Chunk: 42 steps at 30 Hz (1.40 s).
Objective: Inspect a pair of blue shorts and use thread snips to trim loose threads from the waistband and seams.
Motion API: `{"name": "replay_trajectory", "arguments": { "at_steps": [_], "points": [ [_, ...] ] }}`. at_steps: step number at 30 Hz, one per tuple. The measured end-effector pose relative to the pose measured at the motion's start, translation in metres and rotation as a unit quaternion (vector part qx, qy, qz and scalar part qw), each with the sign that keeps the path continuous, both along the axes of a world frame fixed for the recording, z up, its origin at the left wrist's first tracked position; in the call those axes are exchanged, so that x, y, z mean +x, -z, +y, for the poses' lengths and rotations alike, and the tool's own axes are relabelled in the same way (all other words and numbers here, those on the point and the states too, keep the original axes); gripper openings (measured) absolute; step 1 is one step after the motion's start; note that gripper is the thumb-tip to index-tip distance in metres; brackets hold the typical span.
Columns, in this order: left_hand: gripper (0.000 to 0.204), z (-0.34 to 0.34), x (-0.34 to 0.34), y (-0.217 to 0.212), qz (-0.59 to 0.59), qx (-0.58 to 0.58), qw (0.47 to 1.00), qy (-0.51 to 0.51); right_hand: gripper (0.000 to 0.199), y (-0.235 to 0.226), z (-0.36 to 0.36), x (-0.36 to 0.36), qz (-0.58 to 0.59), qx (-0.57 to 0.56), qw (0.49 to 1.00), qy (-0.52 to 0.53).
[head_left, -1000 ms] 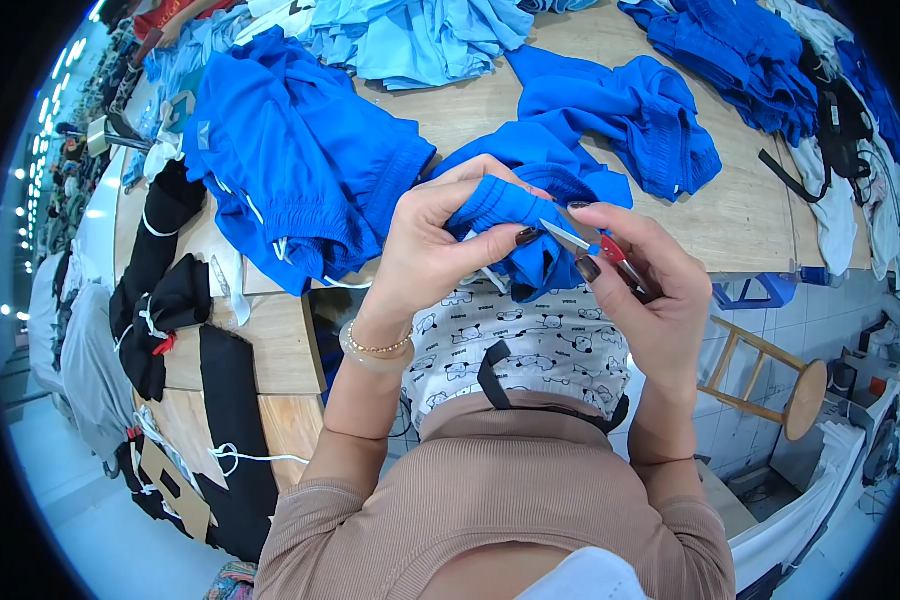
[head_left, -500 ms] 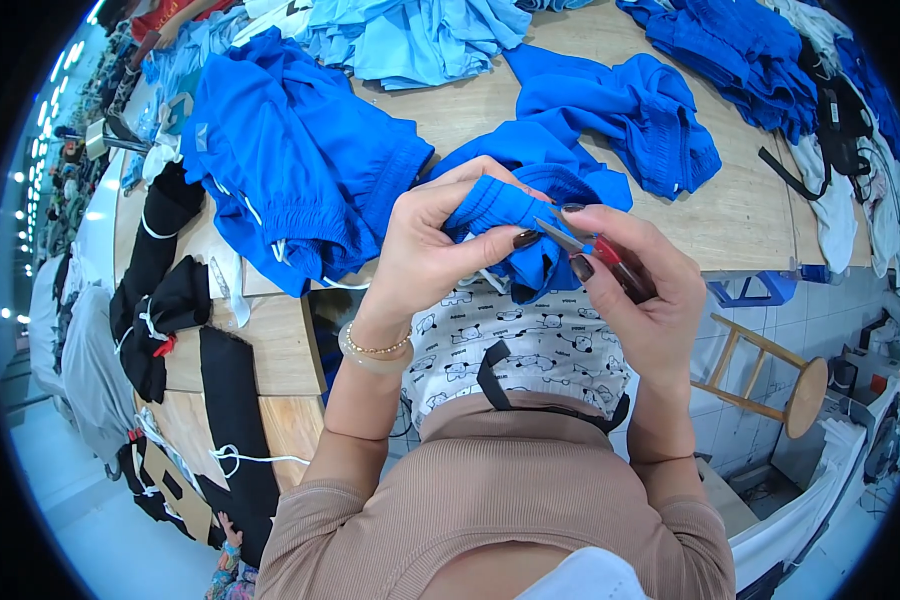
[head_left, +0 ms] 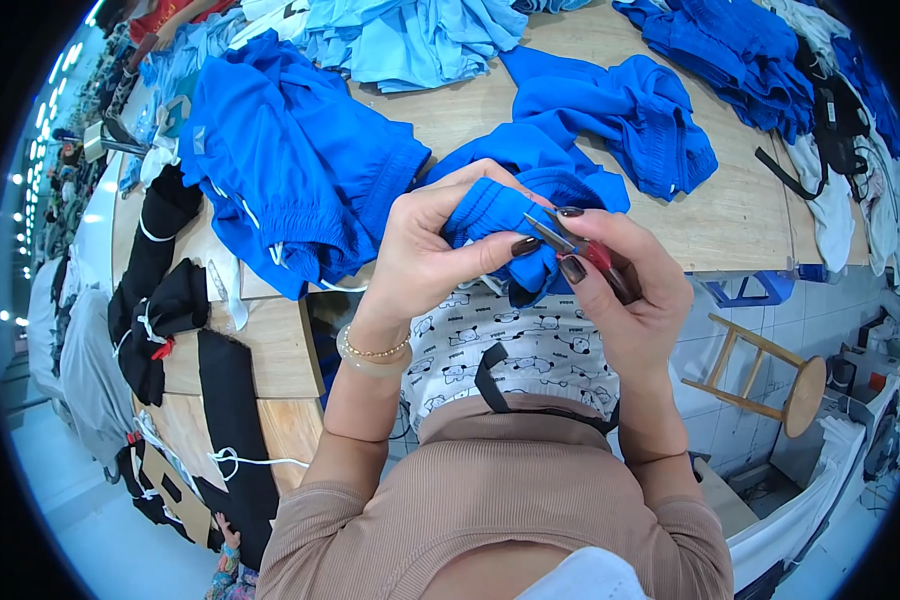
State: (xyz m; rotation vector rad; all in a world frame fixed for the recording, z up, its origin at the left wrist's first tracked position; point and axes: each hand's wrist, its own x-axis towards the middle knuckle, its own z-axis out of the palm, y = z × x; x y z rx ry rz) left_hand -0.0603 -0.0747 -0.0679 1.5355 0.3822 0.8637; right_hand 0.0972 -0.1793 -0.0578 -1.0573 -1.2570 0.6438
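My left hand [head_left: 435, 240] pinches the ribbed elastic waistband of a blue garment [head_left: 482, 212] between thumb and fingers, holding it up off the table. In my right hand [head_left: 630, 280] is a pair of thread snips [head_left: 598, 256] with red handles, gripped between thumb and fingers. Their pointed metal blades are a little apart and reach left to the waistband, close by my left thumb. Whether a thread lies between the blades is too small to tell. The rest of the blue garment spreads over the table beyond my hands.
Blue shorts [head_left: 290, 160] with white drawstrings lie left on the wooden table [head_left: 750, 190]. Light blue garments [head_left: 400, 40] are heaped at the far side, folded blue ones [head_left: 730, 65] at far right. Black cloth [head_left: 235, 400] hangs over the left part; a wooden stool [head_left: 802, 395] lies tipped at right.
The snips and my right hand have shifted slightly left, and the blades now show apart near the waistband edge. My left hand keeps its hold, almost still.
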Motion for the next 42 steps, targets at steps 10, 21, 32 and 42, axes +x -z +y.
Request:
{"name": "replay_trajectory", "arguments": {
  "at_steps": [10,21,32,42],
  "points": [
    [0.02,-0.002,0.002,0.003,0.037,-0.011,0.999,-0.015,0.026,0.006,-0.005,0.009,0.004,-0.051,0.999,-0.001],
    [0.02,0.001,0.0,0.006,0.011,0.002,0.999,-0.036,0.03,-0.005,-0.007,0.014,0.036,-0.083,0.996,0.013],
    [0.021,-0.001,0.004,0.005,-0.003,-0.011,0.999,-0.041,0.033,-0.015,-0.006,0.013,-0.02,-0.118,0.993,0.011],
    [0.016,-0.001,0.01,-0.011,0.06,0.044,0.996,-0.041,0.03,-0.025,-0.013,0.015,-0.02,-0.145,0.989,0.005]
  ]
}}
